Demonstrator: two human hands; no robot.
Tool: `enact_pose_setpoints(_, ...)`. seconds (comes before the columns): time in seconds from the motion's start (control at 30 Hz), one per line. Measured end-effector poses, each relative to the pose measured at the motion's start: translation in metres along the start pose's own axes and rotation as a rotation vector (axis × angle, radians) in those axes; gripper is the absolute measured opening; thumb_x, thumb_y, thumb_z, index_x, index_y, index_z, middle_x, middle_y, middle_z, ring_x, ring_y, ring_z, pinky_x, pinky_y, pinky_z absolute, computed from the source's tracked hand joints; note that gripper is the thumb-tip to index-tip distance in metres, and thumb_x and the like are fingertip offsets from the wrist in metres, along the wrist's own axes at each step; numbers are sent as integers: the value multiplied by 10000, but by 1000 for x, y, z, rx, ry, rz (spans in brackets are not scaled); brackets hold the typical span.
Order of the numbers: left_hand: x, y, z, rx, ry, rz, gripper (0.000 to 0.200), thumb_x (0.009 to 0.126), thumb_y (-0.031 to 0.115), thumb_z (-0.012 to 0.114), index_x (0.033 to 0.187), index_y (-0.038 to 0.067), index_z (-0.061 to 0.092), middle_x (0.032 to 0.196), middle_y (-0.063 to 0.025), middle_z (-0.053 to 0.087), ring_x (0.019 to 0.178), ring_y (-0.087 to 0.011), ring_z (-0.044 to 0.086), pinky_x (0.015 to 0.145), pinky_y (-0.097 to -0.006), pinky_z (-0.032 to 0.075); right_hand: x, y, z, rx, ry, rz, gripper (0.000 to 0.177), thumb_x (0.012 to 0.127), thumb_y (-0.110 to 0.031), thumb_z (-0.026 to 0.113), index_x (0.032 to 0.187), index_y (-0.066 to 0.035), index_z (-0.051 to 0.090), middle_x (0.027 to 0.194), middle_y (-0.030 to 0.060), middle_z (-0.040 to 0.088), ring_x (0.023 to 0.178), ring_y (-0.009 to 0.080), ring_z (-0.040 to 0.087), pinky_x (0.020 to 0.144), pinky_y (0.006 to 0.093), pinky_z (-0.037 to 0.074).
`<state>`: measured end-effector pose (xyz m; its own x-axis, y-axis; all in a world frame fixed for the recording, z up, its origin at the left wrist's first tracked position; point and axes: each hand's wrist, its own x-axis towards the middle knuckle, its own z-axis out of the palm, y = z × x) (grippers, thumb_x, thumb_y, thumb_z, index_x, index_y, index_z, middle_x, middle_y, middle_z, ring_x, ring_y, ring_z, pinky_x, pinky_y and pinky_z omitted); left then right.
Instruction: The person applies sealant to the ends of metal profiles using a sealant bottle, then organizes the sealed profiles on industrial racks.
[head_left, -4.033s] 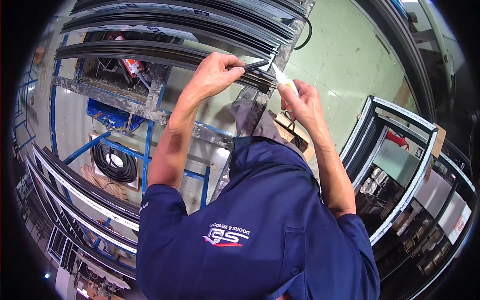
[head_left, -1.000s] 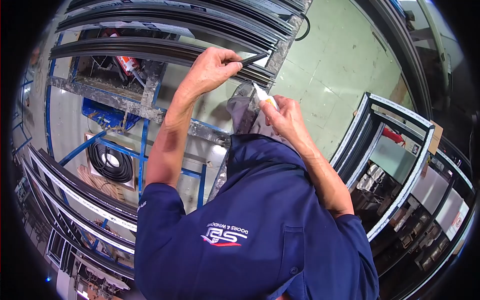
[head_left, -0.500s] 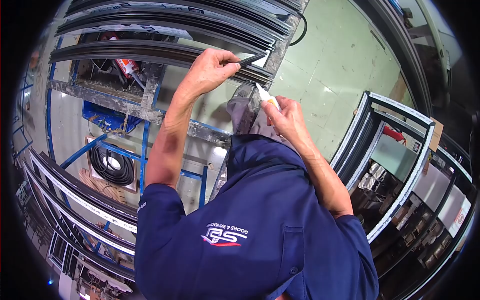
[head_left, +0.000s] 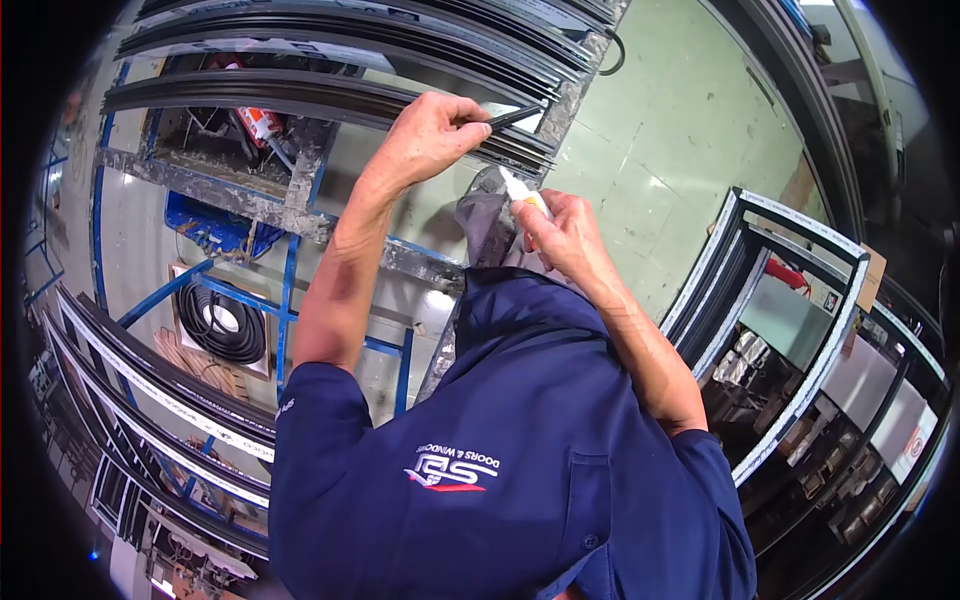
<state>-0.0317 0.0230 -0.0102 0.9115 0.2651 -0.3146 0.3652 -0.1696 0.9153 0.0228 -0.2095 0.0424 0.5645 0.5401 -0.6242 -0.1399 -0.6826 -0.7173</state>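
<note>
A thin black strip (head_left: pixel 518 115) is pinched between the thumb and fingers of my left hand (head_left: pixel 435 140), over the end of a dark frame profile (head_left: pixel 300 98). The strip's far end points up and right. My right hand (head_left: pixel 568 238), below and to the right, is wrapped round a small white squeeze bottle (head_left: pixel 530 197) with a pointed nozzle. The bottle's tip points up and left, just below the profile's end and apart from it. Whether anything comes out of the nozzle is too small to tell.
More dark profiles (head_left: pixel 380 38) lie parallel farther off on the blue-legged bench. An orange-and-white tube (head_left: pixel 258 124) sits in a bench compartment. Below are a blue bin (head_left: pixel 215 228) and a coil of black cord (head_left: pixel 220 322). Dark window frames (head_left: pixel 845 300) stand at right.
The bottle in my right hand has shifted slightly left, and its nozzle tilts more to the left. My left hand still pinches the strip, slightly farther right.
</note>
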Motion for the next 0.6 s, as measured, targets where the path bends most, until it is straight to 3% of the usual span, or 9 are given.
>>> enact_pose_setpoints(0.17, -1, -2, 0, 16, 30, 32, 337, 820, 259, 672, 1040, 20, 761, 791, -114, 739, 719, -180, 681, 704, -328, 528, 4, -9, -2, -7, -35, 37, 371, 946, -343, 650, 802, -1, 654, 565, 32, 595, 432, 110, 525, 418, 302, 404)
enact_pose_setpoints(0.6, 0, -2, 0, -2, 8, 14, 347, 820, 261, 674, 1051, 15, 756, 804, -112, 740, 733, -178, 679, 733, -326, 527, -5, -8, -10, 12, -36, 59, 409, 929, -390, 644, 774, -11, 624, 600, 34, 590, 416, 91, 485, 392, 269, 361)
